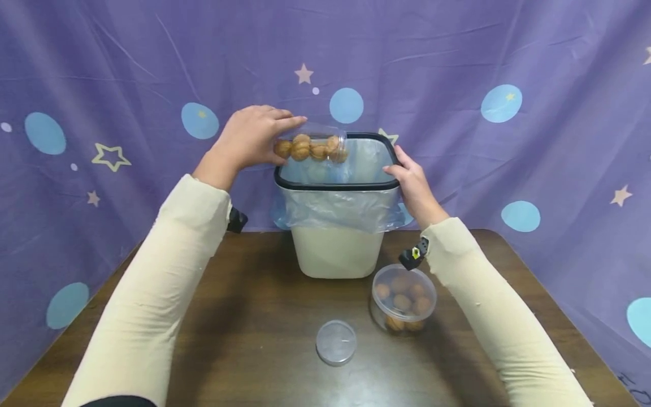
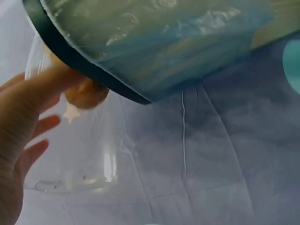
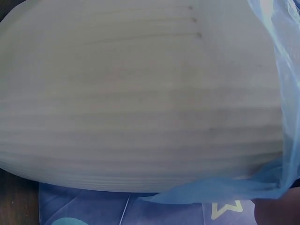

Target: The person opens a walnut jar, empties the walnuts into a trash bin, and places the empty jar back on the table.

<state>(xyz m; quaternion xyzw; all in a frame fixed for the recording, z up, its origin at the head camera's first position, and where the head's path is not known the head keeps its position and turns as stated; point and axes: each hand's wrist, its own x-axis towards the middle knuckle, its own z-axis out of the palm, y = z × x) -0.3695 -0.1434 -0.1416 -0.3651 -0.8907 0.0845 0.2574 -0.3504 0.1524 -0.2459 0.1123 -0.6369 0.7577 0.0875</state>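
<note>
My left hand (image 1: 246, 138) holds a clear plastic jar (image 1: 325, 131) tipped on its side over the bin's opening, fingers above and thumb below. Several walnuts (image 1: 301, 148) lie along the lower side of the jar. The cream trash bin (image 1: 338, 254) stands upright with a thin blue bag (image 1: 341, 206) lining it, folded out under a black rim (image 1: 335, 186). At the right side of that rim, my right hand (image 1: 418, 183) grips the edge, thumb inside. In the left wrist view, a walnut (image 2: 86, 95) shows through the jar beside the rim.
A round clear tub (image 1: 377, 310) with several walnuts and a lid on stands in front of the bin to the right. A small clear round lid (image 1: 336, 342) lies near the middle of the brown table (image 1: 254, 328). A purple patterned curtain (image 1: 407, 62) hangs right behind.
</note>
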